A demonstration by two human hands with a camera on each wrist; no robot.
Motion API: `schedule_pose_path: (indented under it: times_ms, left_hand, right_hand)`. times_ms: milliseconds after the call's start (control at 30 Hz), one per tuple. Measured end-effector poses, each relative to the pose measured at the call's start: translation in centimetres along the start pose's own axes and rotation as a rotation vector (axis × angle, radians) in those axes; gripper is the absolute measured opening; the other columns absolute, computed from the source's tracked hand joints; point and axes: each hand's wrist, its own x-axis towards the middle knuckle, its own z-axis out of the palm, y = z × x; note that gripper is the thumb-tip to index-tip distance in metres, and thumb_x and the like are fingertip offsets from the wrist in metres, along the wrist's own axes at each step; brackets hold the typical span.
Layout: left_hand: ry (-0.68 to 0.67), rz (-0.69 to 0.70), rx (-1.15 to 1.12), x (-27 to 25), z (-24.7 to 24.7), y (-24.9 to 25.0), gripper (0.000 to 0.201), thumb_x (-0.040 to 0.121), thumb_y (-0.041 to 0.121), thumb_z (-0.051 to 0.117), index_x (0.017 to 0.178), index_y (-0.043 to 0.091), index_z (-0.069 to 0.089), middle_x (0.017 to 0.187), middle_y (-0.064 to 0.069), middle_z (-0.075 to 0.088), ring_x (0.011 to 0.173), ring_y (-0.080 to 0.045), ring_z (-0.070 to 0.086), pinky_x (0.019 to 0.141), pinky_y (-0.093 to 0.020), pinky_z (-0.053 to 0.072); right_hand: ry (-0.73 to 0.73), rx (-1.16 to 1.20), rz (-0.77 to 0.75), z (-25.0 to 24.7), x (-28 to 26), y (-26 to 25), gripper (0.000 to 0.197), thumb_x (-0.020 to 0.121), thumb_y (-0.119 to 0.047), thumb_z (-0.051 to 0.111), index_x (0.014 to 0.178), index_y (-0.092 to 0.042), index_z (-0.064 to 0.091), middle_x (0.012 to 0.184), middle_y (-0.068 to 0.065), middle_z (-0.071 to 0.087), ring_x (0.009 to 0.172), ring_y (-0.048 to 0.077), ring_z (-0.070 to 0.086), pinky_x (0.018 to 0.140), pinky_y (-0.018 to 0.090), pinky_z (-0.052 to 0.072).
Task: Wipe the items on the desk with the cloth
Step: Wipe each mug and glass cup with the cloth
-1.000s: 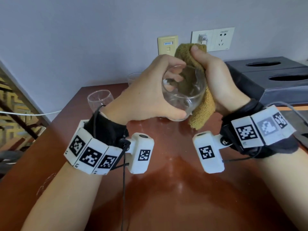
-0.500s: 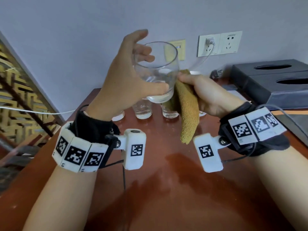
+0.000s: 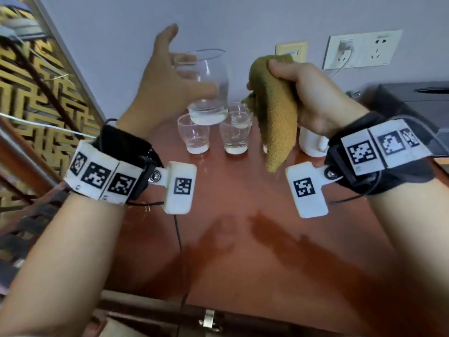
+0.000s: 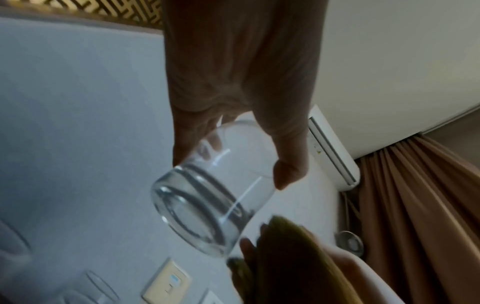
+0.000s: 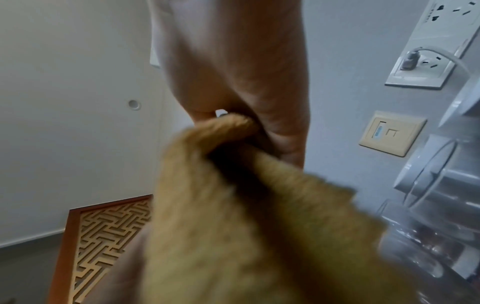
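Glass [image 3: 209,86] is what I have in my left hand [image 3: 167,86], held upright in the air above the desk [image 3: 230,239], thumb on the near wall and fingers curled round the far side. I judge it smooth, slippery and brittle, light enough for one hand; the wall just above the thick base looks the safest place to hold, leaving rim and inside free for wiping. My right hand [image 3: 313,93] is bunched round the cloth [image 3: 277,113], thumb pinching its top while the rest hangs loose at about three o'clock from the held tumbler, close beside it; I cannot tell whether they touch. The cloth looks soft, floppy terry, easy to stuff inside a cup. Below, at six o'clock from the tumbler, two small glasses [image 3: 194,137] stand upright and near each other, with a white mug [image 3: 312,144] partly hidden behind my right wrist. The desk is polished reddish wood, so I expect a set-down piece could slide. Wall sockets [image 3: 362,49] sit at one o'clock and a fretwork screen [image 3: 36,88] at nine.
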Motion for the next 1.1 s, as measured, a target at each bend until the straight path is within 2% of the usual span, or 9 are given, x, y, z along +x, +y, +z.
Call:
schedule_pose_path:
  times_ms: [133,233,333,367,467,733,900,1000,1100]
  left_hand:
    - [0.098,-0.080,0.140,0.5,-3.3,-2.7,0.102,0.070,0.019,0.080,0.149,0.019,0.017,0.119,0.001,0.051,0.098,-0.007,0.059,0.085,-0.019,0.051]
    - [0.089,-0.132,0.228,0.1,-4.6,-5.1,0.103,0.070,0.021,0.082,0.150,0.017,0.017,0.120,-0.004,0.049,0.109,-0.017,0.056,0.091,-0.028,0.050]
    - [0.061,-0.205,0.309,-0.5,-5.6,-7.4,0.101,0.072,0.021,0.081,0.150,0.018,0.018,0.116,-0.003,0.046,0.106,-0.016,0.051,0.084,-0.024,0.044]
    - [0.045,-0.224,0.331,-0.6,-6.0,-8.1,0.101,0.072,0.022,0.081,0.150,0.019,0.018,0.116,-0.003,0.045,0.105,-0.017,0.051,0.083,-0.024,0.042]
    - [-0.012,-0.234,0.411,-0.6,-6.6,-9.8,0.103,0.070,0.023,0.083,0.150,0.022,0.017,0.118,-0.003,0.045,0.106,-0.022,0.053,0.083,-0.028,0.041]
    - [-0.072,-0.145,0.483,7.6,-6.6,-11.0,0.094,0.073,0.023,0.081,0.148,0.017,0.024,0.128,-0.009,0.045,0.102,-0.020,0.048,0.084,-0.029,0.038]
    - [-0.298,-0.087,0.500,13.7,-4.1,-12.3,0.097,0.071,0.018,0.082,0.149,0.019,0.024,0.135,-0.007,0.045,0.105,-0.021,0.056,0.088,-0.028,0.040]
    - [-0.385,-0.110,0.504,15.9,-2.6,-13.6,0.106,0.059,0.025,0.085,0.148,0.017,0.028,0.136,-0.006,0.046,0.108,-0.020,0.055,0.086,-0.025,0.037]
    - [-0.448,-0.102,0.523,17.8,-1.3,-15.4,0.089,0.070,0.015,0.083,0.145,0.016,0.036,0.137,-0.005,0.047,0.117,-0.021,0.053,0.087,-0.023,0.034]
  right_hand:
    - [0.082,-0.207,-0.025,0.8,1.1,0.9,0.006,0.093,-0.012,0.051,0.099,-0.013,0.051,0.083,0.009,0.060,0.066,0.022,0.065,0.060,0.031,0.055]
    - [0.086,-0.334,-0.005,1.7,1.9,2.0,0.008,0.089,-0.009,0.054,0.095,-0.013,0.052,0.080,0.009,0.060,0.063,0.021,0.064,0.062,0.034,0.056]
    - [0.089,-0.392,0.006,3.0,2.4,3.1,0.016,0.089,-0.010,0.055,0.104,-0.011,0.052,0.078,0.005,0.060,0.053,0.011,0.065,0.056,0.025,0.054]
    - [0.095,-0.430,0.001,3.3,2.6,3.4,0.019,0.089,-0.012,0.056,0.107,-0.012,0.052,0.081,0.005,0.060,0.055,0.009,0.065,0.055,0.023,0.054]
    - [0.139,-0.587,-0.033,3.7,3.6,3.9,0.021,0.085,-0.019,0.061,0.104,-0.017,0.052,0.096,0.006,0.060,0.081,0.019,0.064,0.075,0.031,0.054]
    - [0.324,-0.725,-0.030,1.2,8.3,0.6,0.027,0.083,-0.024,0.061,0.108,-0.018,0.055,0.105,0.008,0.061,0.096,0.025,0.061,0.086,0.036,0.051]
    - [0.134,-0.957,-0.037,0.8,11.7,-1.8,0.027,0.086,-0.015,0.061,0.113,-0.019,0.060,0.083,-0.012,0.056,0.083,0.012,0.055,0.077,0.026,0.048]
    - [0.009,-1.280,0.019,0.2,13.8,-1.8,0.027,0.087,-0.009,0.059,0.112,-0.019,0.061,0.081,-0.022,0.050,0.091,0.012,0.048,0.075,0.023,0.036]
    - [-0.025,-1.464,0.092,-0.6,16.2,-1.6,0.028,0.087,-0.006,0.058,0.113,-0.015,0.063,0.082,-0.021,0.051,0.094,0.011,0.045,0.079,0.023,0.029]
